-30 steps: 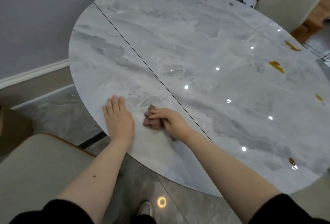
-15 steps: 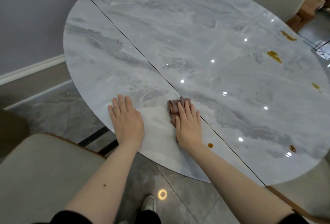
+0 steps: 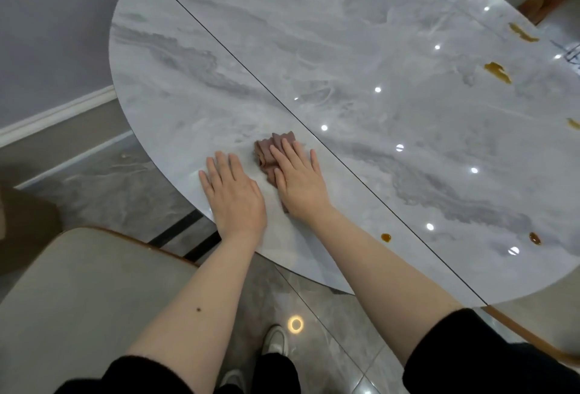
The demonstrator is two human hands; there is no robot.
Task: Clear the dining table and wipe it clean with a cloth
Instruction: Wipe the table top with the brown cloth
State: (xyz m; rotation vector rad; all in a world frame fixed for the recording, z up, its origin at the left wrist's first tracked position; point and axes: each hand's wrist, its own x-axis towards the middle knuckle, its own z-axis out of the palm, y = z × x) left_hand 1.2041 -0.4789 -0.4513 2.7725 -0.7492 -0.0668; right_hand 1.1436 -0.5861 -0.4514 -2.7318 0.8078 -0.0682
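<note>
Since the earlier frame, your right hand (image 3: 299, 186) moves the cloth (image 3: 271, 152) toward your left hand (image 3: 233, 192).
Both hands lie flat, fingers straight; the cloth stays left of the table (image 3: 361, 48) seam (image 3: 219, 45). Amber spills (image 3: 385, 237) beyond the seam risk smearing or being missed.

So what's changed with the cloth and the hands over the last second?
The right hand went from bunching the cloth with curled fingers to pressing it flat, sliding it right toward the table seam. The left hand stayed flat on the table; the brown spills remain unwiped.
</note>
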